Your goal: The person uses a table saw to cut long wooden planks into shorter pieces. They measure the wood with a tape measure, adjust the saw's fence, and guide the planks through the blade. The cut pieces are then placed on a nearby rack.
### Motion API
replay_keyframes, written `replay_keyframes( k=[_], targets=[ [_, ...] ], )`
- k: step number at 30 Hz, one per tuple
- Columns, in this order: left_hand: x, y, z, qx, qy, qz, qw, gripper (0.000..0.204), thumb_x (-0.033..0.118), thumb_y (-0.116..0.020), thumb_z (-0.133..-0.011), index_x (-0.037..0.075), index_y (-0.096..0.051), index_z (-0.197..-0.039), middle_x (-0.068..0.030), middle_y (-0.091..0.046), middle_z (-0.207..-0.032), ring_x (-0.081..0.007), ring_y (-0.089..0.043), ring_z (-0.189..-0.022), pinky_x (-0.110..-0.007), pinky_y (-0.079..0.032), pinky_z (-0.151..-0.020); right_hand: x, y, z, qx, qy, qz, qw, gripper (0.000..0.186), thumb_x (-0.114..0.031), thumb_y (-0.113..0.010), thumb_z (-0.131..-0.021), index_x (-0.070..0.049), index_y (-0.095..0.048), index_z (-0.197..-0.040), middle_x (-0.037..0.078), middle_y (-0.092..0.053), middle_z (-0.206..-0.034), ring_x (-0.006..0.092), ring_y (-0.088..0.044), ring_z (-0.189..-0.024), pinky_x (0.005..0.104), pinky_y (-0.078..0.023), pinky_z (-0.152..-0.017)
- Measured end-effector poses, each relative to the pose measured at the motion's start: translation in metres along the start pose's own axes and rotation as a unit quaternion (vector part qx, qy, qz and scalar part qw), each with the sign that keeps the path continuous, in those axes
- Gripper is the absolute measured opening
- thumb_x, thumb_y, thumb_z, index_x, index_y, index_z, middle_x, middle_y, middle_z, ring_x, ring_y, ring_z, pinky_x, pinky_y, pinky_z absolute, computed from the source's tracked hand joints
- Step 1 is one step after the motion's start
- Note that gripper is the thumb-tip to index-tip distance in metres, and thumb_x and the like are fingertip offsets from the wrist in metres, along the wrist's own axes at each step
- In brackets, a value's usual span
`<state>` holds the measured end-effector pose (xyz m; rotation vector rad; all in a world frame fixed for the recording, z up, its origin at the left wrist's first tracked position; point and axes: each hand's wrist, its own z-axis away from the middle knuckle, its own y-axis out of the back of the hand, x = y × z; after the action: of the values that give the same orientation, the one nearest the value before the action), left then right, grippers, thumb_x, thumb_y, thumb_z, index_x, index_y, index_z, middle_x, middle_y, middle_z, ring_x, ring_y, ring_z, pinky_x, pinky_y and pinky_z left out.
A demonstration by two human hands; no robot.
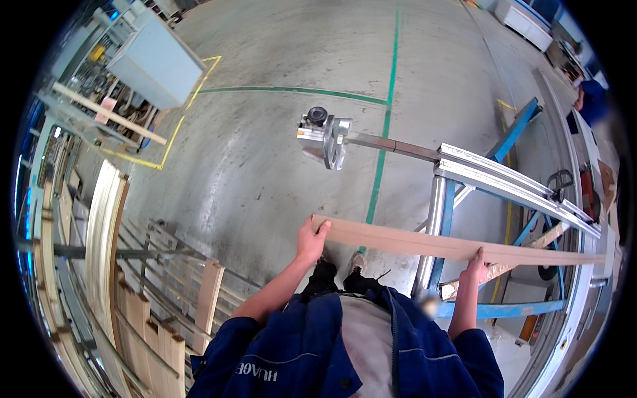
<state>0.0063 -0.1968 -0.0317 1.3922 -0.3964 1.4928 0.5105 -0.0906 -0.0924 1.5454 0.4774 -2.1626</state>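
A long, flat light-brown board [398,239] stretches in front of me, from just left of my feet across to the machine at the right. My left hand [311,240] grips its left end, thumb on top. Farther along, my right hand [477,264] holds the near edge, thumb over the upper face and the other fingers hidden below. The board's right part passes over the blue and silver machine frame [438,199], and its far end reaches the long metal rail [576,292].
A metal arm with a clamp-like head [326,136] juts out beyond the board. At my left, a rack [159,245] carries several wooden strips [106,225]. A pale cabinet [156,63] stands far left. Another person [587,99] is at the far right.
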Motion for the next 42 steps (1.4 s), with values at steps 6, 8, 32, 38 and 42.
replay_keyframes(
  k=[6, 8, 32, 38, 42],
  targets=[
    [0.033, -0.015, -0.074, -0.035, 0.0, 0.144, 0.989, 0.061, 0.025, -0.081, -0.088, -0.008, -0.058, -0.134, -0.0166, -0.072, -0.116, -0.0232, -0.068, -0.103, -0.037, -0.053, -0.093, -0.013, -0.038, -0.012, -0.123, -0.138, -0.115, 0.976, 0.075, -0.03, -0.076, -0.096, -0.008, -0.036, -0.155, 0.013, -0.056, -0.144, 0.0295, -0.059, -0.127, 0.0416, -0.052, -0.104],
    [0.035, -0.019, -0.105, -0.088, 0.025, 0.178, 0.98, 0.067, 0.024, -0.084, -0.086, -0.009, -0.056, -0.137, -0.0164, -0.07, -0.119, -0.0224, -0.067, -0.105, -0.036, -0.052, -0.094, -0.012, -0.042, -0.012, -0.159, -0.184, -0.144, 0.959, 0.074, -0.034, -0.074, -0.097, -0.008, -0.036, -0.154, 0.012, -0.052, -0.147, 0.0288, -0.056, -0.13, 0.0404, -0.049, -0.107],
    [0.21, -0.001, -0.15, 0.007, -0.164, -0.21, 0.964, 0.029, 0.024, -0.061, -0.103, -0.004, -0.059, -0.094, -0.0111, -0.067, -0.068, -0.0204, -0.067, -0.063, -0.036, -0.052, -0.061, 0.001, -0.087, -0.062, -0.118, -0.175, -0.219, 0.953, 0.052, -0.047, -0.068, -0.098, -0.01, -0.059, -0.133, 0.006, -0.067, -0.12, 0.0228, -0.065, -0.112, 0.0404, -0.054, -0.099],
    [0.178, -0.007, -0.166, -0.01, -0.146, -0.215, 0.966, 0.031, 0.026, -0.059, -0.104, -0.004, -0.063, -0.098, -0.0102, -0.067, -0.071, -0.0177, -0.063, -0.06, -0.038, -0.05, -0.058, 0.01, -0.142, -0.014, -0.105, -0.188, -0.189, 0.958, 0.064, -0.051, -0.071, -0.095, -0.006, -0.053, -0.137, 0.009, -0.065, -0.12, 0.023, -0.063, -0.112, 0.04, -0.052, -0.096],
    [0.13, 0.01, -0.191, 0.021, -0.216, -0.192, 0.957, 0.039, 0.022, -0.057, -0.106, -0.009, -0.061, -0.128, -0.014, -0.07, -0.093, -0.02, -0.065, -0.078, -0.035, -0.052, -0.069, -0.009, -0.177, 0.003, -0.022, -0.156, -0.194, 0.968, 0.067, -0.046, -0.07, -0.097, 0.003, -0.049, -0.137, 0.013, -0.063, -0.127, 0.0261, -0.062, -0.114, 0.0419, -0.052, -0.095]
  ],
)
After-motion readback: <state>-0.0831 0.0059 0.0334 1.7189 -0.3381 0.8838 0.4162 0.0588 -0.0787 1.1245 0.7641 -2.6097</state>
